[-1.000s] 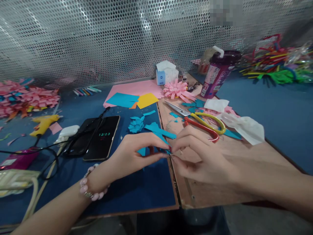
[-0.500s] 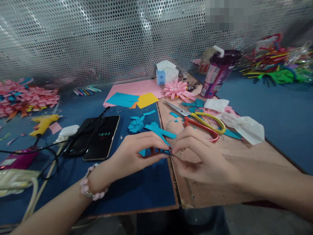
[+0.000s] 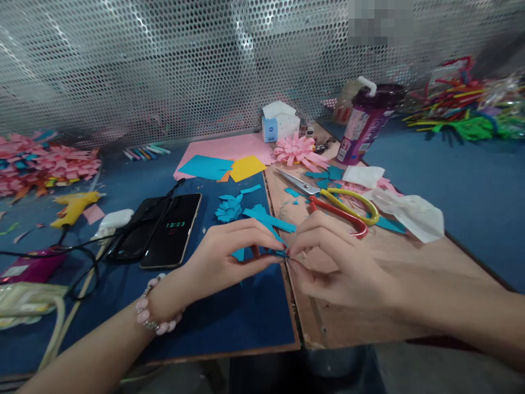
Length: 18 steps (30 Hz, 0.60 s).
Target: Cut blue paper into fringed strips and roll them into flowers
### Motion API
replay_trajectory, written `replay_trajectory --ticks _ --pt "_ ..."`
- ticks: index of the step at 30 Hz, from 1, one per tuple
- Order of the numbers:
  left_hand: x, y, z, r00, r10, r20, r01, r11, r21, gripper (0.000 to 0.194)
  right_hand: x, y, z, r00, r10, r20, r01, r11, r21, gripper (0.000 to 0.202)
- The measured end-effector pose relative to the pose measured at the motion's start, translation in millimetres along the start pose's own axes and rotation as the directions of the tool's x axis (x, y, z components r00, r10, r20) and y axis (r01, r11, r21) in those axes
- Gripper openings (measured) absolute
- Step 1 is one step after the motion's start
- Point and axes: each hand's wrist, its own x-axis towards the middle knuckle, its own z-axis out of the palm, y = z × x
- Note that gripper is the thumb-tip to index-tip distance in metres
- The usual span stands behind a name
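Between the fingertips of both hands is a small blue paper strip (image 3: 280,253), mostly hidden by the fingers. My left hand (image 3: 232,249) pinches it from the left, a beaded bracelet on that wrist. From the right, my right hand (image 3: 336,260) pinches it too, fingertips nearly touching those of the left. Just beyond the hands lie a blue paper flower (image 3: 228,208) and loose blue paper strips (image 3: 273,220). Scissors (image 3: 334,200) with one yellow and one red handle rest open behind my right hand.
Left lie two dark phones (image 3: 172,232), cables, a yellow glue gun (image 3: 76,208) and a pile of pink paper flowers (image 3: 49,161). Coloured paper sheets (image 3: 207,167), a pink flower (image 3: 299,150), a tissue pack (image 3: 280,123) and a purple cup (image 3: 367,126) stand or lie at the back. Crumpled tissue (image 3: 414,210) lies right.
Almost nothing differs. Both hands stay together over the table edge, with only a slight shift of the fingertips on the blue paper.
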Motion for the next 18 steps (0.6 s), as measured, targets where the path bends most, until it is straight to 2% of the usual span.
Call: replay_trajectory --ticks 18 --pt "0.7 0.5 0.6 0.999 0.018 -0.032 -0.018 1.000 0.014 0.012 -0.1 -0.4 -0.6 1.000 -0.004 -0.008 0.004 1.000 -0.013 0.020"
